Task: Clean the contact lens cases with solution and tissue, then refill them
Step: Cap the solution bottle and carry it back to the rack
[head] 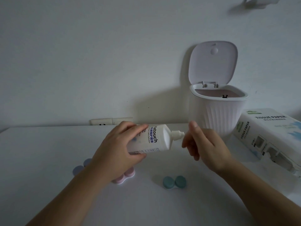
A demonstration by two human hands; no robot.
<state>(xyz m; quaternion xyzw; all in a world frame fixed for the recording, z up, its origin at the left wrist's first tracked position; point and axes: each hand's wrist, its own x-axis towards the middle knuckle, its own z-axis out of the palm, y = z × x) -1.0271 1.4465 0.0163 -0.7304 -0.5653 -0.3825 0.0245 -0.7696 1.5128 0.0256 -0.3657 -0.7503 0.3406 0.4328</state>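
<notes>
Teal case point(174, 182) on table point(48, 152); left hand point(117, 152) grasps bottle point(153, 138) sideways; right hand point(205, 147) released, fingers beside nozzle point(178, 134).

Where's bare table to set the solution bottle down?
Bare stretches: the far left table behind the purple case, and the near edge in front of the teal case. Crowded right: bin and tissue pack. The pink case sits under the left hand.

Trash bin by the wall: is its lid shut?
No, the trash bin has its lid flipped upright, showing the inside.
</notes>
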